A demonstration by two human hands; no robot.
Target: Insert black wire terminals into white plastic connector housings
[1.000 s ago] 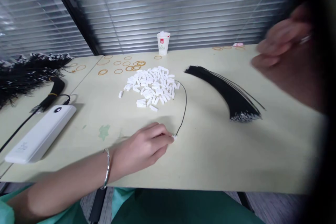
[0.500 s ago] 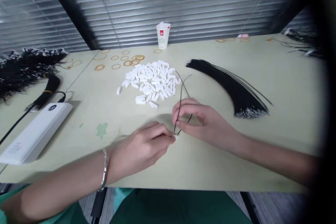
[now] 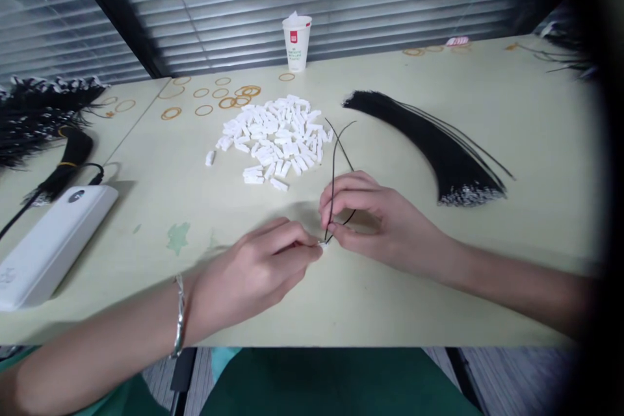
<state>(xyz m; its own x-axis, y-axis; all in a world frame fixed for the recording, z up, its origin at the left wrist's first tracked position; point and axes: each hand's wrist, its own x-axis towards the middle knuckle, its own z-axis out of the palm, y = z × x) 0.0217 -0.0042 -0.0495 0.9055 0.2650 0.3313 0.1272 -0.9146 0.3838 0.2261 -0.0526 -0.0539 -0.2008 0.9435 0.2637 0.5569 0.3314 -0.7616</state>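
Note:
My left hand [image 3: 273,260] pinches a small white connector housing [image 3: 323,244] between thumb and forefinger, mostly hidden by the fingertips. Two thin black wires rise from the connector's right end and cross higher up. Thumb and fingers of my right hand [image 3: 370,211] close on one black wire [image 3: 333,175] just above the connector. The other wire [image 3: 344,149] passes behind my right fingers. Beyond the hands lies a pile of white connector housings [image 3: 277,130]. To the right of it rests a fanned bundle of black wires [image 3: 419,143] with metal-tipped ends.
A white power bank [image 3: 58,240] with a black cable lies at left, near tied black wires [image 3: 73,149] and a heap of wires with white ends [image 3: 39,117]. Rubber bands [image 3: 234,101] are scattered behind. A paper cup [image 3: 296,45] stands by the blinds.
The view has shifted slightly. The wire in my right hand has come down to the connector, where both wires now meet. My left hand keeps its pinch.

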